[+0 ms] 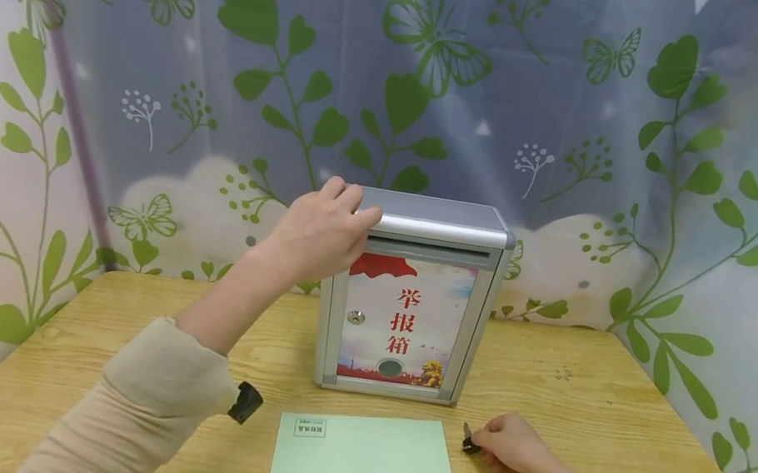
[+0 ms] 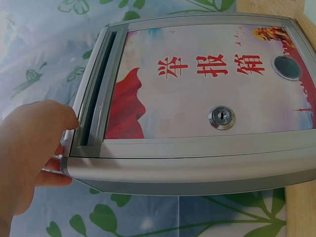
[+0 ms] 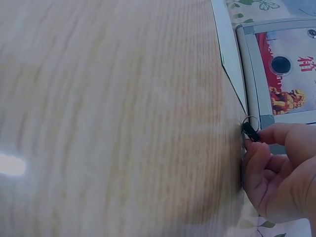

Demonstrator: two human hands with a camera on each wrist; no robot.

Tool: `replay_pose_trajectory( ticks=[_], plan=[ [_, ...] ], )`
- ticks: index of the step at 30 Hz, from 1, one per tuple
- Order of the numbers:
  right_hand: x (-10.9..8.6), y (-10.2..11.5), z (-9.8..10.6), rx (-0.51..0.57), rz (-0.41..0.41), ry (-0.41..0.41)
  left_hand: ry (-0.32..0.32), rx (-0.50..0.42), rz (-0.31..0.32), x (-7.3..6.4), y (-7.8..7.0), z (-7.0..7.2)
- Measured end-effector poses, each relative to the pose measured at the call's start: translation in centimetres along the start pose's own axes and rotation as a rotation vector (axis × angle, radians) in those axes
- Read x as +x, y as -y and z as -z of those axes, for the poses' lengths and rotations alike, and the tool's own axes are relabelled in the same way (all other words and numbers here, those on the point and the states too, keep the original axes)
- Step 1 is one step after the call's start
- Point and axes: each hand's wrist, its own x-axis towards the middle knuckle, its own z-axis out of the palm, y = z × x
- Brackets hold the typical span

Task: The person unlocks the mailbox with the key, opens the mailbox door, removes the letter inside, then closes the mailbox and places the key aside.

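A silver metal drop box (image 1: 369, 345) stands upright on the table, with a mail slot near its top and a white front panel with red Chinese characters. My left hand (image 1: 320, 233) grips its upper left corner; in the left wrist view the thumb lies on the front edge beside the slot (image 2: 97, 94). The round key lock (image 2: 221, 117) on the panel has nothing in its keyhole. Low over the table, right of the box, my right hand (image 1: 511, 447) pinches a small key (image 1: 470, 445) with a black head; a metal ring (image 3: 252, 122) hangs at it.
A pale green envelope (image 1: 369, 467) with a small printed stamp box lies flat in front of the drop box. The wooden table (image 1: 593, 401) reaches back to a curtain (image 1: 343, 95) with green leaves and butterflies. A black piece (image 1: 246, 402) sits at the left cuff.
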Motion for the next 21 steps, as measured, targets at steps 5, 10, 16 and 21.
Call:
replay_pose_trajectory(
  ticks=[5,10,16,21],
  plan=[
    [-0.1,0.0,-0.1,-0.059,0.027,0.008,-0.012,-0.003,-0.003,0.0,0.0,-0.1],
    [-0.3,0.1,-0.2,-0.102,0.061,0.009,-0.036,0.000,-0.003,0.0,0.0,-0.2],
    [-0.6,0.3,-0.4,-0.196,0.077,-0.029,-0.108,0.010,-0.016,-0.3,0.0,-0.9],
    [-0.8,0.5,-0.1,-0.227,0.095,-0.019,-0.169,0.034,-0.042,-0.4,-0.1,-1.3]
  ],
)
